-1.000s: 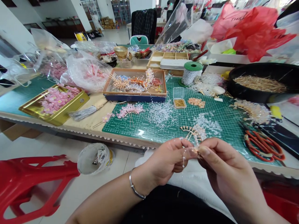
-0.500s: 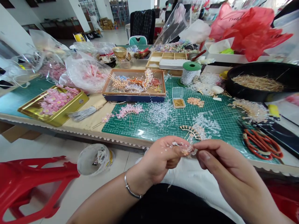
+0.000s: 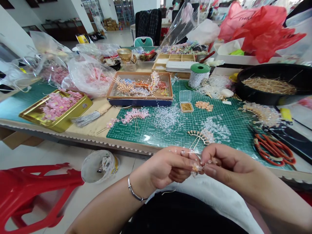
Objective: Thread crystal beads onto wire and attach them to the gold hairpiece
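My left hand (image 3: 174, 165), a silver bangle on its wrist, is closed in a pinch on a small beaded ornament (image 3: 198, 167) with peach petals and clear beads. My right hand (image 3: 223, 164) pinches the right side of the same ornament; fingers cover much of it. A few clear beads show above the left fingers. Just beyond the hands, a gold curved hairpin base (image 3: 198, 135) lies on the green cutting mat (image 3: 131, 132). Beside it are clear beads (image 3: 216, 128) and a cluster of peach flower pieces (image 3: 204, 106).
Orange-handled pliers (image 3: 274, 149) lie at the right. A box of ornaments (image 3: 140, 101), a gold tin (image 3: 62, 118) of pink flowers, a thread spool (image 3: 198, 76) and a black basin (image 3: 270, 97) stand around. A bucket (image 3: 97, 169) and red stool (image 3: 36, 191) are on the floor.
My right hand has shifted slightly left, closing onto the ornament beside the left fingers. My left hand has turned a little, its fingers now more extended along the ornament.
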Tool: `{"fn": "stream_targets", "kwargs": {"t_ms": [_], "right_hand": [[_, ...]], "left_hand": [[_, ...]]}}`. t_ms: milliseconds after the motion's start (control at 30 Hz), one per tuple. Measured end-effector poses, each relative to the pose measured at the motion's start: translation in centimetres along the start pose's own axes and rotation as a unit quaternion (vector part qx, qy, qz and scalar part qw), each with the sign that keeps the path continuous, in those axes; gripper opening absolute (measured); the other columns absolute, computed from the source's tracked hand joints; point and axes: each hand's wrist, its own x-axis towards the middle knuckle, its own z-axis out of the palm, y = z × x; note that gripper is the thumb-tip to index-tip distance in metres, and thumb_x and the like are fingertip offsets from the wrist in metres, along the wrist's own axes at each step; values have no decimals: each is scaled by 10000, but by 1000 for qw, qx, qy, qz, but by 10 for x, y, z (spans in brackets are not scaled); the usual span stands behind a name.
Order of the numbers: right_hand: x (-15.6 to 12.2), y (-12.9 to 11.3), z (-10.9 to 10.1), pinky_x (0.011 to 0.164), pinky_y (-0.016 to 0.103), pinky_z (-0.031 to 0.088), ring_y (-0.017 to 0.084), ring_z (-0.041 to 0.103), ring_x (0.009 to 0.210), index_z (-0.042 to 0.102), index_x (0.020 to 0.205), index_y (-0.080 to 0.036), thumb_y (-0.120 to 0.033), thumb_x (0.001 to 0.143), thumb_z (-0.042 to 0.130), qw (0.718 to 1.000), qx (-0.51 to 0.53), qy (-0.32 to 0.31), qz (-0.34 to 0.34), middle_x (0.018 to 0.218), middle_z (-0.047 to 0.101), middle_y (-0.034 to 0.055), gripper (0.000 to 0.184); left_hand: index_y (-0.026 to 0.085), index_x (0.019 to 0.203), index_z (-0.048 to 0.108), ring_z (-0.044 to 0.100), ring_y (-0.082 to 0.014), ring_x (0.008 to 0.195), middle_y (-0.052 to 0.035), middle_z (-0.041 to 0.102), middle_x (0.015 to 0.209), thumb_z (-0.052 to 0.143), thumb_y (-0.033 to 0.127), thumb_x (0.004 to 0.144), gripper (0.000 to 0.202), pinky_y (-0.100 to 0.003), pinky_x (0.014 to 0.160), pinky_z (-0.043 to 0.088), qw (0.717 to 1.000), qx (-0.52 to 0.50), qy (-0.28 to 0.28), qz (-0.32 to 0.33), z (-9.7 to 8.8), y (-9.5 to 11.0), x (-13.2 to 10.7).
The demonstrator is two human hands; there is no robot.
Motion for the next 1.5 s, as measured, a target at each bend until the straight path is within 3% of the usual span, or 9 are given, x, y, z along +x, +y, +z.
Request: {"fn": "stream_targets", "kwargs": {"t_ms": [133,267,633,700,800,900,967,1300,1500], "right_hand": [[3,4,-5,506,206,265,97,332,586,664,820,-203,-418,882,735,995,100,-22,14,650,457,-41,235],[10,13,-7,427,178,142,44,169,471,666,851,-194,-369,829,789,936,332,-85,76,568,322,-87,214],[11,24,-2,410,151,170,39,96,442,604,804,-191,-365,833,771,891,421,-126,112,511,205,-122,243],[10,23,-3,409,153,166,45,95,450,612,826,-192,-354,840,767,895,417,-112,111,518,208,-120,225],[11,22,-2,406,161,152,50,103,460,633,860,-184,-349,849,760,907,400,-84,105,534,226,-113,208],[14,21,3,408,169,130,47,115,468,646,845,-168,-350,870,744,921,371,-60,99,552,247,-102,208],[14,21,5,414,174,122,50,119,476,648,821,-167,-364,882,733,930,353,-47,94,554,242,-99,223],[10,21,2,422,179,136,54,153,493,652,820,-162,-344,881,743,938,334,-27,87,571,269,-89,213],[13,28,0,402,164,143,49,108,465,646,865,-185,-340,875,731,911,400,-55,89,555,222,-104,177]], "left_hand": [[156,737,569,129,-29,393,124,266,441,758,262,742,216,-233,423,50,1000,9,11,9,2,3,-1],[128,810,644,173,-44,422,108,300,464,654,215,810,88,-226,437,89,998,16,23,54,4,3,-5],[132,864,658,341,-77,509,32,488,584,522,265,904,195,-219,481,237,972,185,94,112,10,5,-12],[155,948,669,474,-102,607,-19,628,731,513,287,947,205,-236,571,371,906,336,189,174,14,6,-20],[194,1070,648,606,-147,805,-46,705,927,550,177,934,168,-288,743,473,674,548,314,383,23,8,-38],[207,1057,654,619,-147,798,-31,695,914,581,92,885,219,-290,748,485,434,665,300,528,33,14,-50],[230,1033,688,593,-137,738,-12,679,862,595,122,900,196,-290,719,463,355,730,269,518,36,19,-49],[195,808,695,489,-170,715,-6,594,732,575,140,934,183,-336,632,331,214,819,247,471,29,34,-27],[145,850,718,418,-173,599,-3,539,615,574,91,891,160,-347,567,303,292,801,283,439,30,17,-45]]}}
